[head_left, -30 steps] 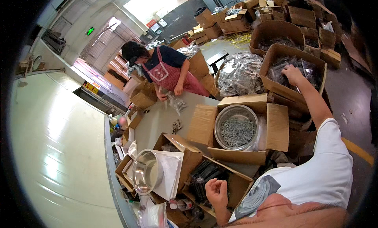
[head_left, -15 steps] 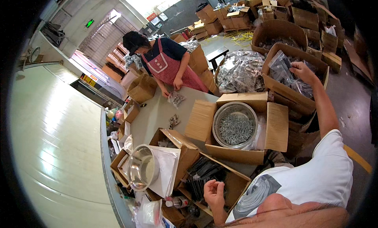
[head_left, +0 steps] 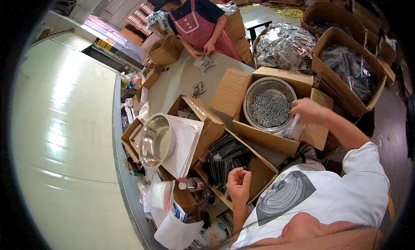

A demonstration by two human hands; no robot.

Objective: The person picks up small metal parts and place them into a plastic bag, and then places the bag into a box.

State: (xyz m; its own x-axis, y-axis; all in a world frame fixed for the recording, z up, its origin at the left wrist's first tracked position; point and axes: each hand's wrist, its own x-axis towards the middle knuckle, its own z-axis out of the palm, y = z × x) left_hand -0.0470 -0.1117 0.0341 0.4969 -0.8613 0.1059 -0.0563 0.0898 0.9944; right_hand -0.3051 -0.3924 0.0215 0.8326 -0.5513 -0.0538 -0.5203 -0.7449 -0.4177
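Hands first, nearest to farthest. Left hand point(head_left: 239, 184) hangs curled, fingers loosely closed, over the near edge of a carton of dark packets point(head_left: 227, 157); nothing visible in that grip, though the palm is turned away, so a small item cannot be ruled out. Right hand point(head_left: 308, 111) is out over the far rim of the steel bowl of screws point(head_left: 271, 106), fingers pinched on a clear plastic bag point(head_left: 293, 128) that droops below the grip, touching the bowl's rim.

Judgement on handling: the bag is limp, so its mouth wants holding open right over the bowl, low, so loose screws fall back in rather than onto the worktop point(head_left: 177, 79).

Containers:
- Steel bowl sits inside an open carton point(head_left: 235, 92), just under the right grip; holds a heap of small grey screws.
- Left of the left grip: an empty steel bowl point(head_left: 154, 140) tilted on white sheets point(head_left: 186, 142) in another carton.
- Beyond the right grip: two large cartons of packed bags point(head_left: 348, 68) and a heap of shiny bags point(head_left: 283, 45).
- Farthest, across the worktop: a person in a red apron point(head_left: 196, 23) handles a small bag point(head_left: 204, 62); their hands are apart from these.
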